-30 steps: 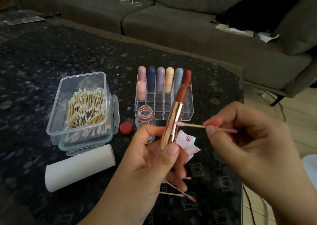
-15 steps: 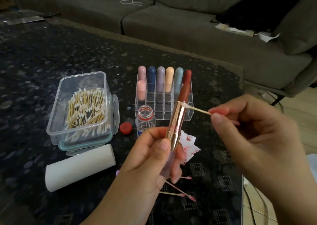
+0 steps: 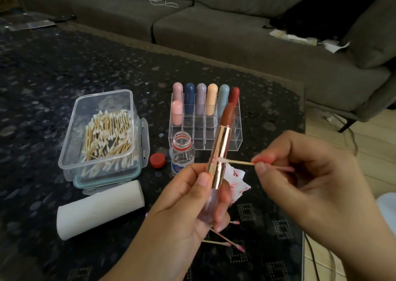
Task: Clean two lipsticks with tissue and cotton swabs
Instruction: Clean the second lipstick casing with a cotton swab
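My left hand [image 3: 188, 197] holds an open lipstick [image 3: 220, 152] upright by its clear base; its rose-gold tube and brown-red bullet stick up. My right hand [image 3: 304, 173] pinches a cotton swab [image 3: 240, 162] by its pink-stained end. The swab's white tip touches the gold tube's right side, at the seam around mid-height. A crumpled tissue [image 3: 237, 180] with red stains lies on the table behind the lipstick. Used swabs [image 3: 225, 238] with pink tips lie below my left hand.
A clear box of cotton swabs [image 3: 102, 135] stands at the left, a tissue roll [image 3: 98, 210] in front of it. A small open bottle [image 3: 182, 152] and its red cap [image 3: 157, 160] sit mid-table. A clear organizer [image 3: 205, 117] holds several capped lipsticks. A sofa [image 3: 214, 23] is behind.
The swab tip slid up to the top rim of the gold tube, then came back down to the seam. My left hand shifted the lipstick slightly.
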Available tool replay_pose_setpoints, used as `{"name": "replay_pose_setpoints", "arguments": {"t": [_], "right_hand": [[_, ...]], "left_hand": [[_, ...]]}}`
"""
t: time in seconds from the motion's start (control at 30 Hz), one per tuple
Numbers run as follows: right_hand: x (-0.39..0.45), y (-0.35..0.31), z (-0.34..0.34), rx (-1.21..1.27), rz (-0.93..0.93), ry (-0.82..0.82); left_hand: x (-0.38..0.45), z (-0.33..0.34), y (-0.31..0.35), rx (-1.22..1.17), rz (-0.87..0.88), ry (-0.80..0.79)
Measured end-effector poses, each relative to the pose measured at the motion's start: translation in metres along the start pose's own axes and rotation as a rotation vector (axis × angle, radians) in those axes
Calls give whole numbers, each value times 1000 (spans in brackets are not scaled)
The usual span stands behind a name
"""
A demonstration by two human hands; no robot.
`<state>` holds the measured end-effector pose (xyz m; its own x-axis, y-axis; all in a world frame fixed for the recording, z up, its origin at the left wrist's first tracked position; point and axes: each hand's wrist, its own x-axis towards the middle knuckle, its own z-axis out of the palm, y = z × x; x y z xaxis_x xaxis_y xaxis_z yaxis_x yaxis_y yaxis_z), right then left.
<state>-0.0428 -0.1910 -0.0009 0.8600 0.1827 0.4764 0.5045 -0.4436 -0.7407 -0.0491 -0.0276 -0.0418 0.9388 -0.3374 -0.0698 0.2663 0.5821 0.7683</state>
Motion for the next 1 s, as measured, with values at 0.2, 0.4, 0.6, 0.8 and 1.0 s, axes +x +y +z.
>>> {"name": "replay_pose_setpoints", "arguments": {"t": [0.2, 0.4, 0.6, 0.8, 1.0], "right_hand": [[2, 0, -2, -15, 5, 47], [3, 0, -2, 44, 3, 41], [1, -1, -4, 35, -1, -18], [3, 2, -4, 37, 12, 36], [1, 0, -3, 37, 8, 9]], "left_hand": [[0, -8, -1, -123, -65, -128], [1, -10, -1, -199, -97, -208], [1, -11, -1, -232, -101, -218], [1, -11, -1, -277, -116, -238], [1, -8, 0, -105, -6, -155]]}}
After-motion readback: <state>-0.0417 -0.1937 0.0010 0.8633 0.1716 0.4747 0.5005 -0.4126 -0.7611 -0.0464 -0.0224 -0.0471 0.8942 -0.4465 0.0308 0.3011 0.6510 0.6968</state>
